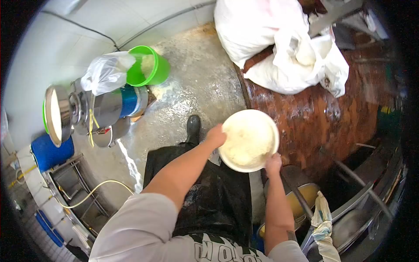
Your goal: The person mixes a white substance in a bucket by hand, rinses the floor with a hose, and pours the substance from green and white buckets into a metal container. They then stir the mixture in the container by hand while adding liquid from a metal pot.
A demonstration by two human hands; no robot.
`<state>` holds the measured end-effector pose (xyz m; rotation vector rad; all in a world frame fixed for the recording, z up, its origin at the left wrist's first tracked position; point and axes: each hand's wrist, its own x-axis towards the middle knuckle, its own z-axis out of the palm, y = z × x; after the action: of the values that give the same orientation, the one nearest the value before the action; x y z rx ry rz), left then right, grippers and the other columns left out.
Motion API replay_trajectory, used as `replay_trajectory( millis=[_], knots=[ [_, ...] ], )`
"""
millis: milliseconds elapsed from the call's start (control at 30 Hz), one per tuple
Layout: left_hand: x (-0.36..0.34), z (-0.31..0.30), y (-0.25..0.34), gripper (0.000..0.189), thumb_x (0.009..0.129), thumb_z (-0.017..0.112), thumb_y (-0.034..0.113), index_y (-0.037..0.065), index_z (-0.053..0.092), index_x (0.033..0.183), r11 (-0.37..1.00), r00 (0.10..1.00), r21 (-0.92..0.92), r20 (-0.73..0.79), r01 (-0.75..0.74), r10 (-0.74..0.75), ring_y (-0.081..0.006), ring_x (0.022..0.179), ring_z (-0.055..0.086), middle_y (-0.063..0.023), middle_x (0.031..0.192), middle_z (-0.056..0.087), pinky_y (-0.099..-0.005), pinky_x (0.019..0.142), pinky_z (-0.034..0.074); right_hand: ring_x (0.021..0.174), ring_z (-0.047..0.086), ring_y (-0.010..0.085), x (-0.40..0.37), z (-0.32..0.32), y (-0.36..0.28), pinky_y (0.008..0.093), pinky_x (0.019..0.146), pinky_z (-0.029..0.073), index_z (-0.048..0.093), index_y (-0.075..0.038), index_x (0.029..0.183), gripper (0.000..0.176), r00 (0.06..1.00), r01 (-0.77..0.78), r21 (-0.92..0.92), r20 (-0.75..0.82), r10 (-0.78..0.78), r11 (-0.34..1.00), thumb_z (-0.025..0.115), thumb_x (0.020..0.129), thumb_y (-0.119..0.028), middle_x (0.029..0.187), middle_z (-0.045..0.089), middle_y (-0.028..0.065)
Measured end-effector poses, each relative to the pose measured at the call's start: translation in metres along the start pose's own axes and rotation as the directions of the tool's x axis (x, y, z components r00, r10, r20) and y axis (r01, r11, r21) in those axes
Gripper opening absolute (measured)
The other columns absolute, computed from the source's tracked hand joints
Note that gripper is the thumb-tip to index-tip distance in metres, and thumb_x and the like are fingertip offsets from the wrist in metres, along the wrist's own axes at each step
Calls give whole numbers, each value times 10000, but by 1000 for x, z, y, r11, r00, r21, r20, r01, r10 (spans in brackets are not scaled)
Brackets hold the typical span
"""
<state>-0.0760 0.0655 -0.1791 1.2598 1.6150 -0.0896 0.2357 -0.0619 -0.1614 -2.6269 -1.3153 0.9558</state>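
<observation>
A round white basin (276,142) is held out in front of my dark apron, filled with a pale, cream-coloured, crumbly or powdery mass (248,137). My left hand (216,136) is closed on the basin's left rim. At the lower right rim, my right hand (273,164) grips the basin too, fingers mostly hidden beneath it. My dark boot (193,126) shows on the floor to the left of the basin.
White sacks (288,65) lie on the reddish-brown floor at upper right. A green bucket (159,70) stands by the wall near a steel machine (104,109) and a clear plastic bag (107,74). Metal bars, a pot (307,194) and a knotted cloth (323,222) are at lower right.
</observation>
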Motion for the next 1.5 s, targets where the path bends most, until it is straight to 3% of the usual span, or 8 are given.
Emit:
replay_trajectory(
  millis=[200, 433, 800, 900, 1100, 1167, 1300, 1500],
  knots=[
    [-184, -130, -136, 441, 844, 578, 169, 13, 640, 1252, 910, 919, -362, -252, 201, -303, -426, 1127, 644, -258, 1167, 689, -492, 984, 501, 990, 658, 469, -73, -4, -206, 518, 903, 519, 641, 53, 1045, 383, 863, 357, -29, 393, -318, 934, 623, 936, -314, 995, 680, 314],
    [-431, -271, -170, 303, 855, 588, 32, -32, 634, 1147, 558, 611, -810, -537, -180, -582, -192, 913, 654, -127, 1018, 706, -327, 817, 531, 1024, 637, 495, -222, -29, -445, 547, 913, 503, 564, 92, 1128, 403, 472, 714, 173, 597, -649, 678, 595, 933, -259, 1041, 657, 338],
    [-601, -484, -189, 131, 763, 633, 69, -22, 585, 843, 769, -39, -624, -773, -137, -634, -142, 688, 552, -55, 770, 623, -300, 655, 467, 1012, 664, 444, -371, 4, -725, 516, 895, 517, 658, 62, 1079, 392, 29, 795, 464, 613, -790, 390, 582, 886, -270, 1020, 671, 329],
    [-610, -537, -197, 117, 757, 632, 67, -23, 588, 818, 802, -136, -579, -791, -146, -596, -139, 677, 541, -57, 752, 613, -303, 647, 460, 1036, 687, 401, -389, 12, -797, 495, 906, 535, 674, 35, 1113, 386, -40, 669, 486, 779, -625, 562, 597, 895, -274, 1075, 678, 322],
    [-554, -639, -213, 209, 763, 672, 139, -27, 610, 873, 892, -224, -437, -886, 117, -405, -329, 746, 662, -202, 785, 660, -419, 718, 514, 1168, 651, 372, -380, 54, -898, 481, 1017, 505, 555, 33, 1364, 609, -233, 691, 646, 624, -745, 325, 656, 928, -381, 1257, 619, 342],
    [-532, -672, -187, 261, 776, 692, 180, -19, 607, 921, 828, -197, -484, -874, 282, -444, -426, 819, 667, -259, 847, 669, -470, 759, 524, 1365, 482, 424, -372, 73, -922, 464, 1145, 395, 409, -25, 1514, 781, -375, 885, 432, 438, -817, -174, 682, 908, -437, 1478, 469, 301],
    [-506, -721, -159, 306, 792, 709, 222, -8, 603, 965, 810, -125, -461, -885, 363, -448, -457, 879, 667, -273, 882, 684, -499, 789, 526, 1479, 297, 465, -405, 48, -975, 493, 1223, 264, 311, -99, 1585, 990, -573, 799, 485, 435, -695, -356, 715, 828, -593, 1646, 249, 216],
    [-478, -753, -149, 347, 821, 716, 243, -8, 610, 1036, 795, -1, -437, -876, 420, -482, -451, 905, 680, -271, 898, 699, -506, 812, 526, 1487, 300, 440, -452, 63, -1025, 507, 1223, 264, 313, -171, 1597, 1095, -539, 806, 273, 706, -459, -525, 703, 739, -730, 1663, 227, 190]
  ],
)
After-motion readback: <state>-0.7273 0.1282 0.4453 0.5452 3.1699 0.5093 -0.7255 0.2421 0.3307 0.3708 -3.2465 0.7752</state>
